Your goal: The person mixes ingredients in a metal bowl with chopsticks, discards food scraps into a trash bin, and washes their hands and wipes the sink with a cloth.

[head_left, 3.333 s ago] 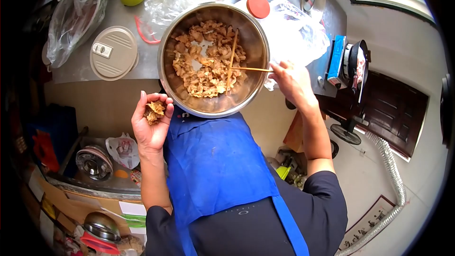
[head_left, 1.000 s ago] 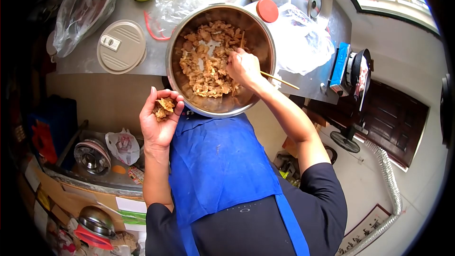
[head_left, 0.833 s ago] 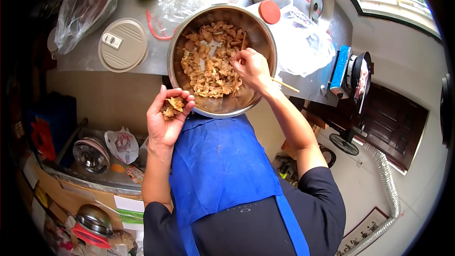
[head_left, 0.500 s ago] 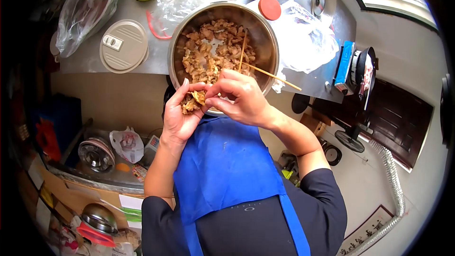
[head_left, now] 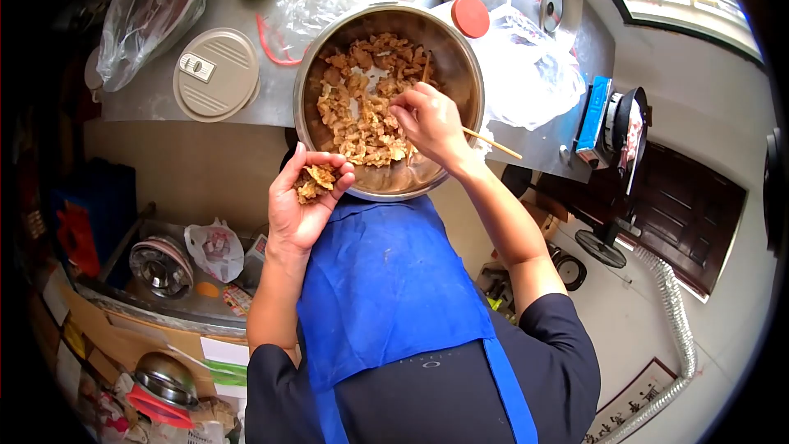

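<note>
The left hand, palm up with fingers half curled, cradles brown food pieces beside the near left rim of a metal bowl. The right hand hovers over the bowl's food, fingertips bunched; whether they pinch anything, I cannot tell. A chopstick crosses the bowl's right rim.

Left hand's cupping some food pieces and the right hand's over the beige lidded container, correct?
Not quite: the head view shows the right hand over the steel bowl. The left hand is indeed cupping some food pieces.
</note>
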The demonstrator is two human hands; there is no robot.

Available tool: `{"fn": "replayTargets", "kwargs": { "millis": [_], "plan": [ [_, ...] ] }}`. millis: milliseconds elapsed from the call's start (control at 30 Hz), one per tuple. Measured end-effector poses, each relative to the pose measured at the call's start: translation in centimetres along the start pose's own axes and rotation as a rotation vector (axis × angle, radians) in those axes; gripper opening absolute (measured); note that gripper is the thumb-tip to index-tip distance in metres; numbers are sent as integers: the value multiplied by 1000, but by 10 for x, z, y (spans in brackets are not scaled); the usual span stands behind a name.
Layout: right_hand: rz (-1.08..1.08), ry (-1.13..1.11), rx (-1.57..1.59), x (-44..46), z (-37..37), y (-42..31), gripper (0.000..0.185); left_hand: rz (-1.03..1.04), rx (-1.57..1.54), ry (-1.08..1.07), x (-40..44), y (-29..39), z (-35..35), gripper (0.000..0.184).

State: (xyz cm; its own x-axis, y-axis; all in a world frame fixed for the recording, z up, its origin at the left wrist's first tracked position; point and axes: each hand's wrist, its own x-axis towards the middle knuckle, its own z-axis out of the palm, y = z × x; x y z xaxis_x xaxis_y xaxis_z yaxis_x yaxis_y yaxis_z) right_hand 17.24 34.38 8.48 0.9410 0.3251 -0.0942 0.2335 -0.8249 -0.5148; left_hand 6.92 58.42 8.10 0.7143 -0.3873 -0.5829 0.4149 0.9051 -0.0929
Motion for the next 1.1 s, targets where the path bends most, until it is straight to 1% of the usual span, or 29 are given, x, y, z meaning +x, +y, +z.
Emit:
{"fn": "replayTargets", "kwargs": {
  "millis": [33,67,167,300,367,400,433,500,533,567,633,700,733,767,833,900,967,1033,1067,1100],
  "plan": [
    [13,21,-37,2,16,12,13,2,-1,-3,0,1,-1,38],
    [15,-10,-52,2,29,21,13,19,4,-7,-2,2,-2,38],
    [-3,-83,-223,5,43,3,21,47,9,-8,-6,6,-6,38],
    [-22,-63,-247,9,59,9,22,64,0,-20,-9,9,-10,38],
    [80,-94,-223,12,64,13,19,73,-12,-22,-11,10,-12,39],
    [62,-36,-146,11,59,13,19,80,-6,-26,-12,10,-13,39],
    [57,-40,-147,11,52,13,19,87,-1,-31,-12,10,-14,39],
    [210,-74,190,12,35,13,20,92,-1,-32,-12,9,-15,40],
    [386,-142,406,10,26,10,22,94,5,-32,-12,9,-15,40],
    [380,-165,554,7,16,4,19,98,4,-33,-12,8,-14,40],
    [262,-148,764,-6,-2,-19,16,97,24,-21,-9,3,-9,40],
    [-59,-176,572,-13,-28,-55,12,78,17,-31,-6,-1,-7,40],
    [-153,-197,535,-16,-36,-75,14,51,3,-19,-4,-3,-6,42],
    [-350,-124,503,-19,-30,-86,15,23,-10,-7,-2,-5,-4,43],
    [-376,-174,359,-31,-25,-105,16,-12,3,3,0,-9,-1,42],
    [-459,-109,191,-36,-18,-114,18,-70,-41,-13,2,-8,-8,41],
    [-435,-101,170,-40,-23,-112,18,-95,-40,-3,1,-7,-8,40],
    [-333,-42,185,-44,-35,-99,17,-67,-64,-22,-3,-6,-6,39],
    [-313,-9,161,-42,-43,-87,16,-48,-8,49,-6,-4,0,36],
    [-270,82,41,-41,-44,-69,16,-49,-11,48,-7,-3,-1,36]
  ]
}}
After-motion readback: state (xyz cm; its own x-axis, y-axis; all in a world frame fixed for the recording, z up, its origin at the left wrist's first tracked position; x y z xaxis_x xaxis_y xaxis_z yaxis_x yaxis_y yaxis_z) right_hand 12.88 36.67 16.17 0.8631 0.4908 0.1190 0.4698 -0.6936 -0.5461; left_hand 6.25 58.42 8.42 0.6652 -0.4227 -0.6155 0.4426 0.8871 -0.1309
